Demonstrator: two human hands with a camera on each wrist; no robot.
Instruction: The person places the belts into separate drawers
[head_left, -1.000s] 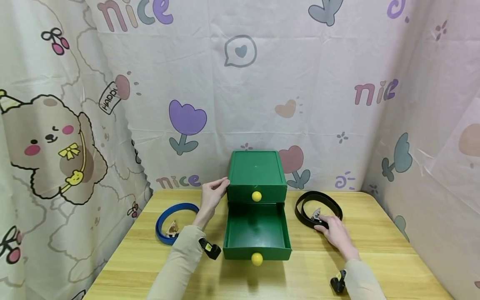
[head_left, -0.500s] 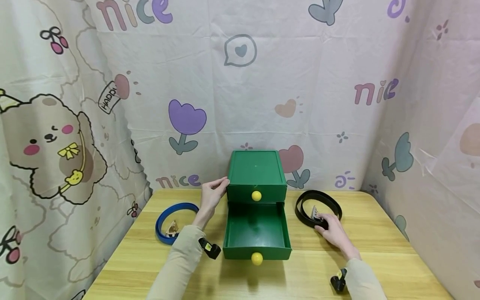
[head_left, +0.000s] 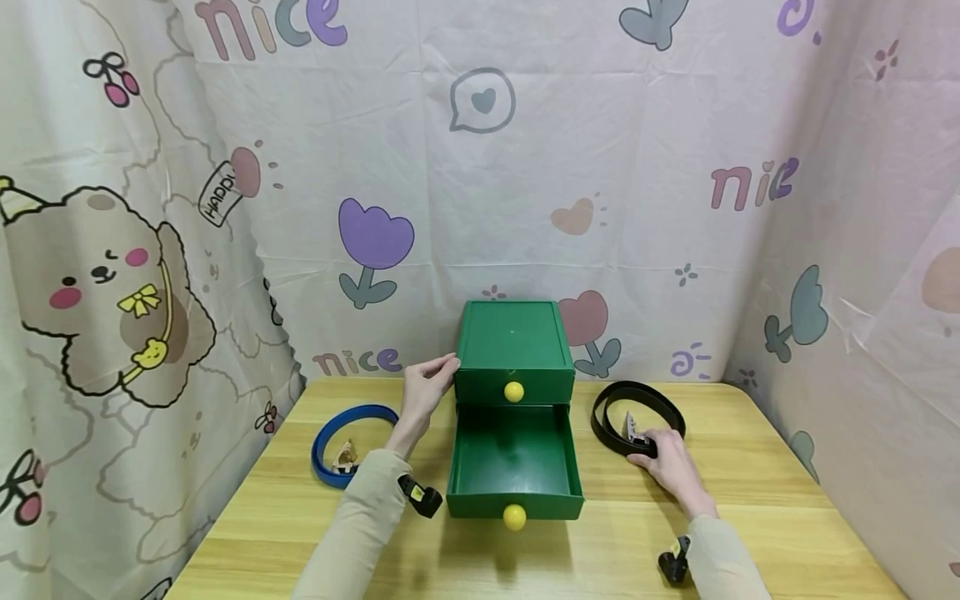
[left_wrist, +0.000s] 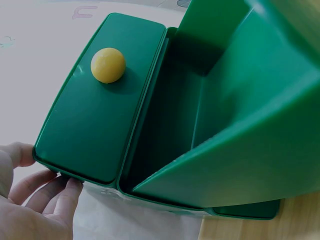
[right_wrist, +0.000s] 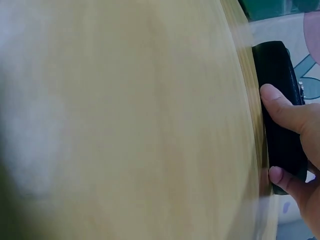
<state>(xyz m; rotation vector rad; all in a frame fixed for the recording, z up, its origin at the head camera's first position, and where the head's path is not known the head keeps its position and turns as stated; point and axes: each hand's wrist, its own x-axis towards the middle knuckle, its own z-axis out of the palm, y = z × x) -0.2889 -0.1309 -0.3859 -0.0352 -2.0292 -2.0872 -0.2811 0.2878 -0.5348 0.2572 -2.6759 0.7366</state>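
Note:
A small green drawer cabinet stands at the table's back, its lower drawer pulled out with bare floor. My left hand holds the cabinet's upper left corner; in the left wrist view, bent fingers touch its side and another digit meets the corner. To the right lies a coiled black belt with a silver buckle. My right hand grips this belt near the buckle; in the right wrist view, thumb and finger press its dark band. Some right fingers are hidden.
A coiled blue belt with a gold buckle lies left of the cabinet, beside my left forearm. The drawer's yellow knob sticks out toward me. A printed curtain hangs close behind the table.
The silver buckle has tilted slightly to stand more upright beside my right fingers. My left hand, the cabinet and the blue belt have stayed in place.

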